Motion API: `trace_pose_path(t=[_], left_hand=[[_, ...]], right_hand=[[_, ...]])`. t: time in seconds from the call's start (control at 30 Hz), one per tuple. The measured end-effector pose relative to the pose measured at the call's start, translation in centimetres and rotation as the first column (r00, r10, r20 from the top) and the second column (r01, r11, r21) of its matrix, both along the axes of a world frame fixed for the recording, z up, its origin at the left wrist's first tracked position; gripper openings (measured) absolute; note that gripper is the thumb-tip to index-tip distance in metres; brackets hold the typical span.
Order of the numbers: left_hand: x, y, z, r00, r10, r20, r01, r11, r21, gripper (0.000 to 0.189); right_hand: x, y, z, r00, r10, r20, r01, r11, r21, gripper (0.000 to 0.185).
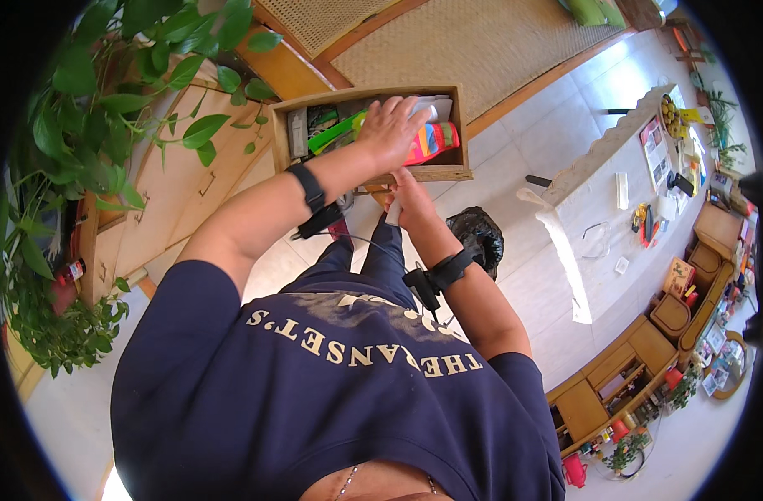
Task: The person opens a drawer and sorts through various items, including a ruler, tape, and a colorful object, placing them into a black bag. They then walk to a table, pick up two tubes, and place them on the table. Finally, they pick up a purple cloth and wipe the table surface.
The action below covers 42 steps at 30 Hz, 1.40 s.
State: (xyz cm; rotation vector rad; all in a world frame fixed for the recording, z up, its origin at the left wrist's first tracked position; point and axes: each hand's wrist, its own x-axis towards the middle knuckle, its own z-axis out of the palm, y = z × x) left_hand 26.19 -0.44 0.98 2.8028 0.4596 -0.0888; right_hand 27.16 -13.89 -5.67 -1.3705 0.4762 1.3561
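Before me a wooden drawer [369, 94] is full of small items. My left hand [387, 128] lies over its contents, fingers spread, beside a bright green plastic item [337, 133] and a red multicoloured packet [436, 143]. Near the fingertips a white cylindrical object [425, 114] shows; whether I grip anything there is hidden. My right hand [412, 200] is at the drawer's near edge, fingers curled around a small white object [394, 211] that juts out below. A grey-white boxy item [298, 133] sits at the drawer's left end.
A black plastic bag [478, 238] stands on the tiled floor, right of my legs. Leafy plants [105, 106] hang over a wooden cabinet [174, 169] at left. On the right, a cloth-covered table [582, 194] bears glasses [596, 241], pliers [645, 227] and papers. A woven mat [456, 56] lies ahead.
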Motion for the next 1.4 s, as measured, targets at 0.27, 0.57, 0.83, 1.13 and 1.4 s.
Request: trace_pose_path(t=[0.27,0.57,0.83,1.13,1.4], left_hand=[[-2.7,2.0,-1.4,0.999,-0.032,-0.034,0.018,0.942,-0.336,0.055],[-2.0,3.3,-6.8,0.962,-0.274,0.010,0.273,0.954,-0.122,0.056],[-3.6,3.1,-1.2,0.953,-0.144,0.267,0.202,0.958,-0.206,0.046],[-9.4,1.8,-0.9,0.938,0.314,0.149,-0.304,0.949,-0.086,0.057],[-10.3,3.6,-4.8,0.923,0.373,-0.094,-0.379,0.839,-0.390,0.077]], right_hand=[[0.1,0.0,1.0,1.000,0.023,0.002,-0.023,1.000,0.015,0.039],[0.6,0.3,2.1,0.997,0.028,-0.068,-0.025,0.999,0.038,0.033],[1.1,0.0,2.2,0.995,0.070,-0.071,-0.065,0.996,0.061,0.035],[1.5,0.4,2.0,0.996,0.049,-0.071,-0.049,0.999,-0.006,0.033],[2.0,1.3,3.1,0.982,0.080,-0.173,-0.075,0.997,0.032,0.020]])
